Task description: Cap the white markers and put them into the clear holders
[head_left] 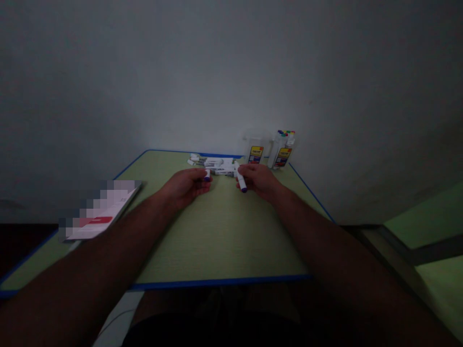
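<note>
Between the thumb and fingers of my left hand (188, 187) is a short marker cap (207, 175), white with a purple end. My right hand (257, 179) grips a white marker (241, 180) whose purple end points down toward me. The two hands are apart, just above the table. Beyond them lies a pile of white and grey markers (219, 166), partly covered by my fingers.
A clear plastic case (255, 148) with a yellow label stands at the back. To its right, a second case (282, 152) holds several markers with coloured ends. A tablet-like device (104, 212) with a blurred screen lies at the left of the blue-edged table (224, 241). A wall rises behind.
</note>
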`<state>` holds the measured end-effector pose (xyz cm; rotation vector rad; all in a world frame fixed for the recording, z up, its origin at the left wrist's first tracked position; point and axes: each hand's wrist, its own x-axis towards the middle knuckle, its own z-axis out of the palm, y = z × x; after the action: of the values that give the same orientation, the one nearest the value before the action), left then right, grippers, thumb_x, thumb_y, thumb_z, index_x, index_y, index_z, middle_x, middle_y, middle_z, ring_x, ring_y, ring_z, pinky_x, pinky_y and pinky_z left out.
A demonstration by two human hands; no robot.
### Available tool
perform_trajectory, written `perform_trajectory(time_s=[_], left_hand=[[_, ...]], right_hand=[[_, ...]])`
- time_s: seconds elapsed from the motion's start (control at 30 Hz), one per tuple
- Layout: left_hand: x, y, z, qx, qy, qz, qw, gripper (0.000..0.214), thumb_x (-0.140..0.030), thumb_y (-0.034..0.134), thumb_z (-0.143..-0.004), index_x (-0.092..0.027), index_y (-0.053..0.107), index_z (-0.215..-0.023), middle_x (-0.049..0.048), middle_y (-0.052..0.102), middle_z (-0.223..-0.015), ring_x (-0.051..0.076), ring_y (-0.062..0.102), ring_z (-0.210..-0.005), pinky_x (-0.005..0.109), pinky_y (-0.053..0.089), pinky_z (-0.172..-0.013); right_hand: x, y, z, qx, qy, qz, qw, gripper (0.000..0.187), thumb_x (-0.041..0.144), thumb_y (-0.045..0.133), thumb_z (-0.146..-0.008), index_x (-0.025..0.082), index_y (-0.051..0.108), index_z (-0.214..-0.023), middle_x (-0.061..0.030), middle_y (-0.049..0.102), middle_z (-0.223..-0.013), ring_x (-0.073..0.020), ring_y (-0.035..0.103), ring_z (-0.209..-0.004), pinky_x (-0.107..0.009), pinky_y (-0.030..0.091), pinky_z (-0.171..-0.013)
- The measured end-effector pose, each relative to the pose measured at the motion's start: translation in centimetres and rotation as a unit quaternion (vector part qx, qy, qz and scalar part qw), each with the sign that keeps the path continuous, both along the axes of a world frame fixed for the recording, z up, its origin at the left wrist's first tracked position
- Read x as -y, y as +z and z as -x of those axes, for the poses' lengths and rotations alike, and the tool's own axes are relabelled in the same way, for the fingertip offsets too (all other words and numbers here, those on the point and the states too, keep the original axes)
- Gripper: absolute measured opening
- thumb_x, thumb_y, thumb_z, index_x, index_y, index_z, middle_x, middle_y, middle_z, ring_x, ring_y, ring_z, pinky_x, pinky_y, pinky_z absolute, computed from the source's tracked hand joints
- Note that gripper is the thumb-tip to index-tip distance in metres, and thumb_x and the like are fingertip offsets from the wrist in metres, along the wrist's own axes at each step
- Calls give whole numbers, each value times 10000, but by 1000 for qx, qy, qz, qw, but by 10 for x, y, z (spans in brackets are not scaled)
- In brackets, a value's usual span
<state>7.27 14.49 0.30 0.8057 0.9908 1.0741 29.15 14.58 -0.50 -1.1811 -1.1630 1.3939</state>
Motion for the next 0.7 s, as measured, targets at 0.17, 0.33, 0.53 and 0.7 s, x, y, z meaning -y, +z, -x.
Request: perform_trajectory(time_s=[0.17, 0.33, 0.53, 0.7], left_hand=[[2, 1, 0, -5, 0, 1, 1000, 146, -18, 574, -864, -70, 690, -794, 89, 674, -688, 113, 600, -501, 215, 546, -491], [0, -1, 1, 0, 3, -2, 1000, 134, -15, 588, -845, -82, 689, -788, 94, 682, -690, 118, 607, -505, 217, 557, -491], [-3, -5, 2, -4, -5, -13, 1000, 119, -40, 601, -854, -72, 713, -836, 77, 683, -701, 108, 611, -515, 209, 558, -492], [-4, -5, 3, -5, -14, -24, 1000, 108, -52, 614, -854, -82, 717, -836, 57, 671, -689, 96, 595, -520, 194, 546, -491]], right_hand=[[1, 2, 0, 2, 2, -1, 1000, 144, 131, 598, -967, 155, 645, -832, -29, 679, -640, -132, 646, -523, -240, 568, -500], [3, 4, 2, 1, -9, 0, 1000, 115, 107, 597, -962, 147, 637, -861, -14, 666, -628, -130, 638, -501, -247, 570, -487], [4, 6, 3, 14, -2, 8, 1000, 80, 102, 595, -963, 142, 639, -910, -18, 681, -647, -129, 646, -502, -235, 554, -471], [5, 6, 3, 41, -6, 3, 999, 124, 96, 620, -943, 137, 654, -831, -16, 688, -673, -115, 636, -491, -239, 554, -484]])
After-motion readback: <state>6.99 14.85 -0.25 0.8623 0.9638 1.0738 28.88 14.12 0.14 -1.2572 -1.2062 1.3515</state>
